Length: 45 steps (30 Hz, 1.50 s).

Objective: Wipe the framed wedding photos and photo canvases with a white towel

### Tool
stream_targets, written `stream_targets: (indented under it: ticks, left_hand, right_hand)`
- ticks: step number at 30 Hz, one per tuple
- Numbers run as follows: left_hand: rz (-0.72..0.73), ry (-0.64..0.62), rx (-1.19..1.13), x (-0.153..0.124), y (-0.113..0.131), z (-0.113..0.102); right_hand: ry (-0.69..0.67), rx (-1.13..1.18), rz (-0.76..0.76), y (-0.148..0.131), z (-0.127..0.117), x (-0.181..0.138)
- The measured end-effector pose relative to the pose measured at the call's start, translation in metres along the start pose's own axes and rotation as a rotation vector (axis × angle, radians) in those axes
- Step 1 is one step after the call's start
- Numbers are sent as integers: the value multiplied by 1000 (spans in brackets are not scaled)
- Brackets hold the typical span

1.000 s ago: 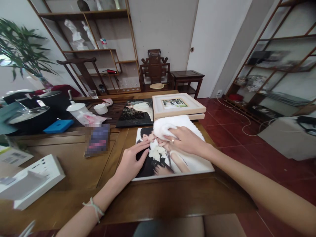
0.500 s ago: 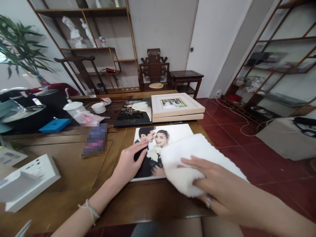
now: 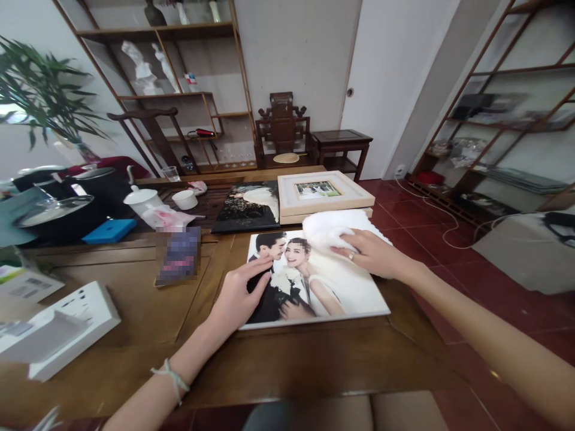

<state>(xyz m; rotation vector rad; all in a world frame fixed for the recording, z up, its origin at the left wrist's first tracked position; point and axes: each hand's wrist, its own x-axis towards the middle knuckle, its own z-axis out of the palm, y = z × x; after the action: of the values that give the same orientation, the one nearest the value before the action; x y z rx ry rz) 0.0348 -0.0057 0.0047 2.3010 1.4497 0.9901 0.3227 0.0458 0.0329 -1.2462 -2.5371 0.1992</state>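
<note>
A photo panel (image 3: 332, 299) showing a couple in wedding clothes lies flat on the brown wooden table (image 3: 314, 359). My left hand (image 3: 240, 290) rests on its left side, fingers stretched out and lying flat, holding nothing. A bracelet of pale cord circles that wrist. Over the panel's upper right part, my right hand (image 3: 371, 251) grips a fluffy white cloth (image 3: 332, 227), bunched under the fingers and covering that corner. The cloth's far edge comes up against the stacked picture frames (image 3: 350, 185).
A dark photo panel (image 3: 247, 206) lies beside the frames. To the left are a white foam tray (image 3: 85, 323), a blue box (image 3: 110, 230), a white cup (image 3: 184, 199) and a pot (image 3: 58, 212). The table's right edge drops to red floor tiles (image 3: 485, 335).
My right hand has moved the cloth away from me, from the panel's lower right to its upper right corner, uncovering the lower right. My left hand stays on the panel.
</note>
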Motion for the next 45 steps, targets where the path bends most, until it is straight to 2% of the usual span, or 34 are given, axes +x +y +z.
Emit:
stream_targets:
  ticks: [3, 6, 10, 13, 16, 20, 27, 31, 35, 39, 41, 45]
  left_hand:
    - [-4, 5, -2, 0, 1, 0]
    - [-4, 11, -9, 0, 1, 0]
    - [-12, 18, -12, 0, 2, 2]
    - [-18, 11, -3, 0, 2, 2]
    - [-17, 1, -1, 0, 2, 2]
    - [-8, 3, 2, -1, 1, 1]
    - [3, 3, -9, 0, 0, 0]
    - [-1, 2, -10, 0, 0, 0]
    - [-1, 8, -7, 0, 0, 1]
    - [-5, 10, -5, 0, -1, 2]
    - [-19, 5, -1, 0, 0, 2]
    - [-28, -6, -3, 0, 1, 2]
  right_hand:
    - [61, -48, -20, -2, 8, 0]
    - [42, -48, -77, -27, 6, -20]
    - [-152, 15, -43, -77, -15, -61]
    - [-283, 90, -87, -101, -28, -81]
    - [-297, 111, -65, -99, -29, -82]
    - [-235, 59, 22, -70, -21, -56]
    - [-38, 6, -52, -16, -4, 5]
    - [31, -68, -89, -6, 8, 16]
    - [58, -87, -143, -26, 11, -4]
    - [-83, -42, -103, -70, -3, -41]
    - [-158, 30, -139, -91, -13, -58]
    - [-235, 120, -179, -105, -21, -73]
